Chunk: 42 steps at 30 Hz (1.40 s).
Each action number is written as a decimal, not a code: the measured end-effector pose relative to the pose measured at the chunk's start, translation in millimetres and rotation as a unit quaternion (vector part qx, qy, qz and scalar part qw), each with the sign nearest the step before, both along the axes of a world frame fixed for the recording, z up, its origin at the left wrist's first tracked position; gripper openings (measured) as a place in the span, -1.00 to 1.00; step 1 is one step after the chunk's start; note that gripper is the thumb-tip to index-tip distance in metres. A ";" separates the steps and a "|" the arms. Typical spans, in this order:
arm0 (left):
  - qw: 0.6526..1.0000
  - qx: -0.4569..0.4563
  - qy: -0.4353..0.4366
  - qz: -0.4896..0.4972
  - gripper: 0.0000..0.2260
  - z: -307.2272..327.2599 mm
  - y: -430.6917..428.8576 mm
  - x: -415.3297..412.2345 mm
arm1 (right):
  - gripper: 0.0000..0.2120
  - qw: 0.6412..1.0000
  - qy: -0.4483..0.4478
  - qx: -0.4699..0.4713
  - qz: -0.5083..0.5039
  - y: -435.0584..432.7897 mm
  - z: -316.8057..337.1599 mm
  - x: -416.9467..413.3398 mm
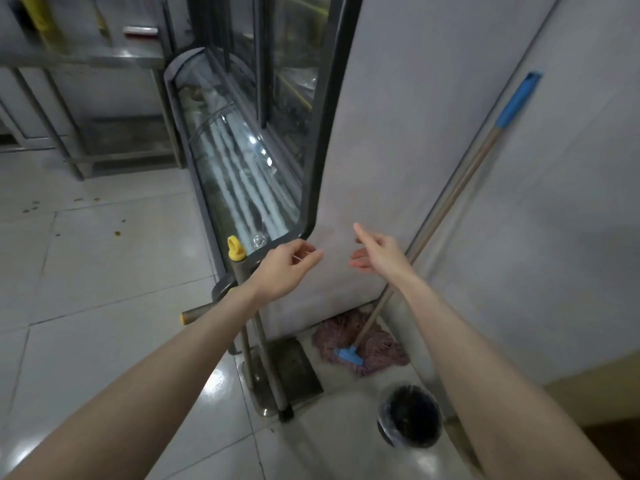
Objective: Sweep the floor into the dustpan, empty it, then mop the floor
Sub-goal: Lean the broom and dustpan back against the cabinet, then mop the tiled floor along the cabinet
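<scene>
A mop leans in the wall corner, its pink string head (360,344) on the floor and its long handle (460,188) ending in a blue grip. A dustpan (294,368) stands on the floor with its handle (242,271) upright, tipped by a yellow cap; a second yellow-ended handle (194,315) sticks out beside it. My left hand (287,268) hovers just right of the yellow cap, fingers relaxed, holding nothing. My right hand (377,252) is stretched out with straight fingers, just left of the mop handle and apart from it.
A glass display case (239,174) stands left of the wall. A black lined bin (410,415) sits on the floor at lower right. Small brown crumbs (117,233) lie on the white tiles at left. A steel table (86,60) stands at the back.
</scene>
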State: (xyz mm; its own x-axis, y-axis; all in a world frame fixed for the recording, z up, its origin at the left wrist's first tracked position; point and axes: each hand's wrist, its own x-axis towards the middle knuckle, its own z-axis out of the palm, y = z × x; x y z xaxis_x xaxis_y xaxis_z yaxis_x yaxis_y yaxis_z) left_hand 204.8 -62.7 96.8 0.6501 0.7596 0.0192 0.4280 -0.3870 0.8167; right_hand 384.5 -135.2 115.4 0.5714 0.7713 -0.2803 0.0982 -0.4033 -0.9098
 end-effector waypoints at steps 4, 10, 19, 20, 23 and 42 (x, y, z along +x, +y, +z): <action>0.999 -0.021 -0.039 -0.030 -0.71 27.4 7.0 66.9 | -0.52 0.997 -0.011 0.025 -0.068 -23.4 30.0 55.2; 0.994 -0.042 -0.047 -0.086 -0.68 42.7 18.4 165.9 | -0.56 0.989 -0.023 0.047 -0.138 -48.1 51.5 139.6; 0.991 -0.081 -0.033 -0.100 -0.76 22.9 61.8 333.8 | -0.63 0.982 -0.030 0.050 -0.179 -16.3 44.6 294.0; 0.992 -0.082 -0.035 -0.094 -0.76 18.6 66.6 351.8 | -0.65 0.982 -0.028 0.050 -0.178 -10.2 41.6 308.7; 0.991 -0.098 -0.026 -0.088 -0.74 5.8 79.3 399.7 | -0.74 0.983 -0.019 0.049 -0.176 12.0 30.9 350.8; 0.984 -0.153 0.054 -0.073 -0.60 -72.9 138.8 513.5 | -0.76 0.995 0.007 0.051 -0.089 109.5 -25.4 460.9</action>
